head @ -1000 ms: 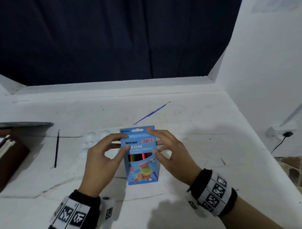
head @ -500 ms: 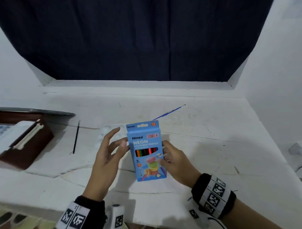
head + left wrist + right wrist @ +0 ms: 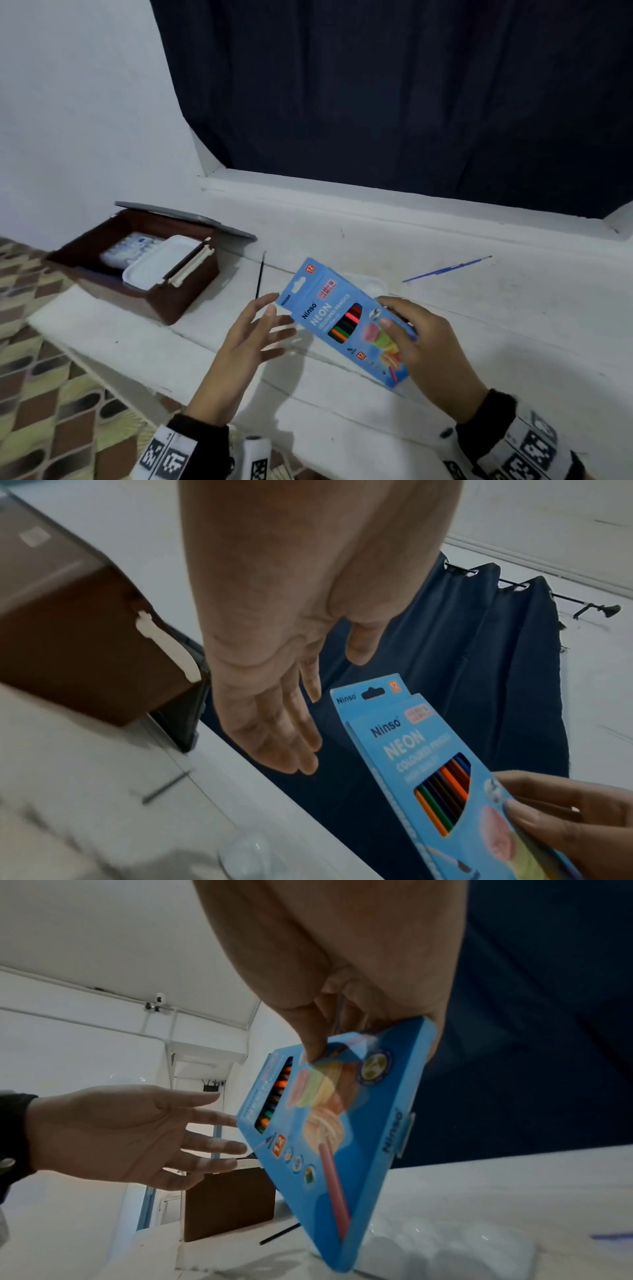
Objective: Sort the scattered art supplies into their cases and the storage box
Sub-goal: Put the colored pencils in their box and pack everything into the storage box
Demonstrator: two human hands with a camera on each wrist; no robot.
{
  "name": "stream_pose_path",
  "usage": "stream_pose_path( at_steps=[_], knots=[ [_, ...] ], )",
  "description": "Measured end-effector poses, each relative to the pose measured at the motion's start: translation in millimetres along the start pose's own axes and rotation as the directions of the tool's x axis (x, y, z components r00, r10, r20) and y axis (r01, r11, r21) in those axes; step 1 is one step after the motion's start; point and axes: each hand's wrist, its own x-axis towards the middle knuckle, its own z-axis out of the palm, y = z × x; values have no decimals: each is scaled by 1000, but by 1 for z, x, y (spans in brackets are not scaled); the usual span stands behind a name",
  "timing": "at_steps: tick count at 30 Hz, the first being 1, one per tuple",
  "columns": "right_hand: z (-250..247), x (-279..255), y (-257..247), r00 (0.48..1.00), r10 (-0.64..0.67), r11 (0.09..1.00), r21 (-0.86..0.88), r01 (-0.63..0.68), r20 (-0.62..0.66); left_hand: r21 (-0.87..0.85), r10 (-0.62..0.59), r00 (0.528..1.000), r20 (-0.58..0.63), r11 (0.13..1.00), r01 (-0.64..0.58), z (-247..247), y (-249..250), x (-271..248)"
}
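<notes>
While the right hand [image 3: 424, 346] pinches the pencil box [image 3: 346, 322] near its lower end, the left hand [image 3: 250, 339] waits beside it, released and flat.

Largest first: the white worktop [image 3: 479, 325] fills the lower middle of the head view, and the brown storage box [image 3: 137, 270] sits uncovered at left. The pencil box, a flat blue carton held tilted above the worktop at centre, looks light, stiff and smooth, so it may slip or crease; a grasp across both long edges seems safest. A black brush [image 3: 260, 274] and a blue brush [image 3: 445, 269] lie loose behind. Compared with half a second ago, the carton leans toward the upper left, the left fingers [image 3: 274, 310] no longer touch it, and the storage box shows fully.
</notes>
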Motion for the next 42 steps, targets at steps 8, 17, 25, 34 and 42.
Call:
stream_pose_path(
  at_steps=[8, 17, 25, 34, 42],
  knots=[
    [95, 54, -44, 991, -126, 980, -159, 117, -44, 109, 111, 994, -19, 988, -109, -134, 17, 32],
    [207, 94, -116, 964, -196, 977, -118, 177, -181, 164, 247, 969, 16, 955, -247, -277, 35, 71],
    [273, 138, -155, 946, -309, 936, -206, 284, -101, 351, 349, 937, 13, 876, -330, -362, 36, 125],
    [326, 198, -175, 939, -318, 885, -312, 344, 133, 414, 378, 912, 161, 813, -410, -400, 52, 187],
    [365, 217, -180, 922, -195, 858, -397, 326, 334, 480, 217, 871, 441, 763, -433, -431, 48, 213]
  ],
)
